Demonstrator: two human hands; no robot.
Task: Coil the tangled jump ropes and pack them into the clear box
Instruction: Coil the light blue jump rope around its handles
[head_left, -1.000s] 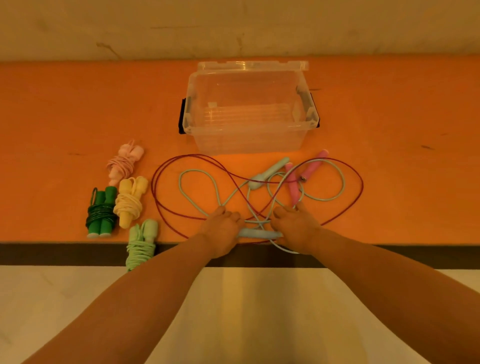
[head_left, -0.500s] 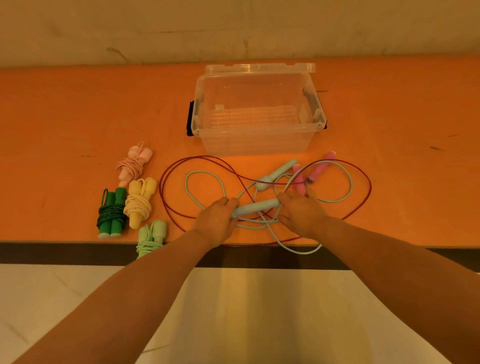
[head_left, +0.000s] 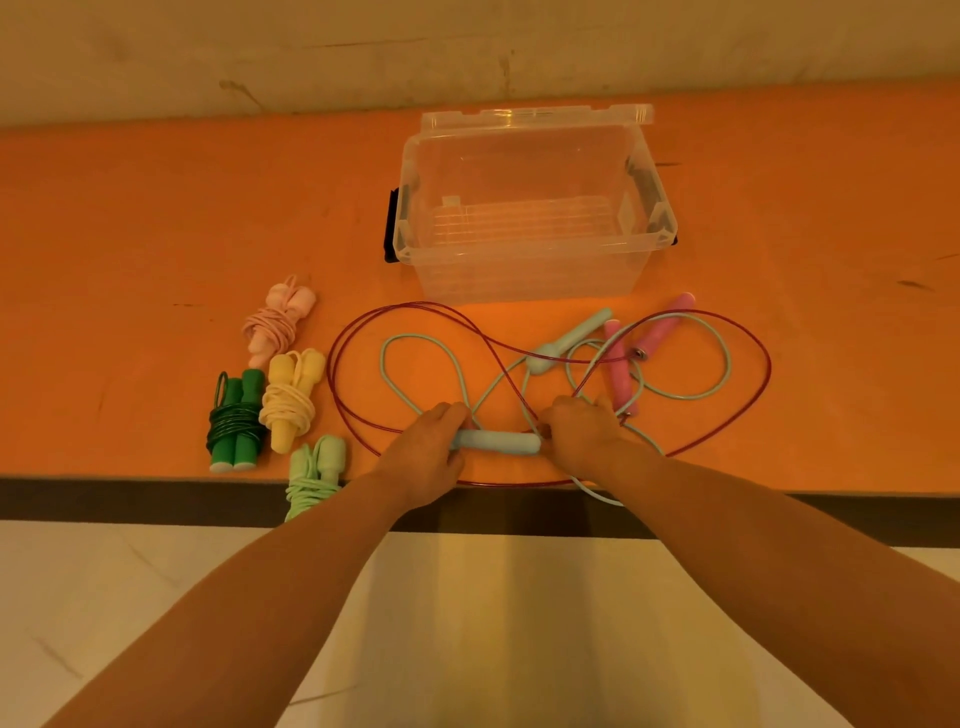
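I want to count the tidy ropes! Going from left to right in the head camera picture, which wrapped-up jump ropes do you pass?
Dark green bundle → pale pink bundle → yellow bundle → light green bundle, which hangs over the table's front edge.

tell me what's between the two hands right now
In the head view, a light blue jump rope handle lies crosswise between the left hand and right hand, each gripping one end, with red cord crossing behind it.

Head-worn view, forward and down
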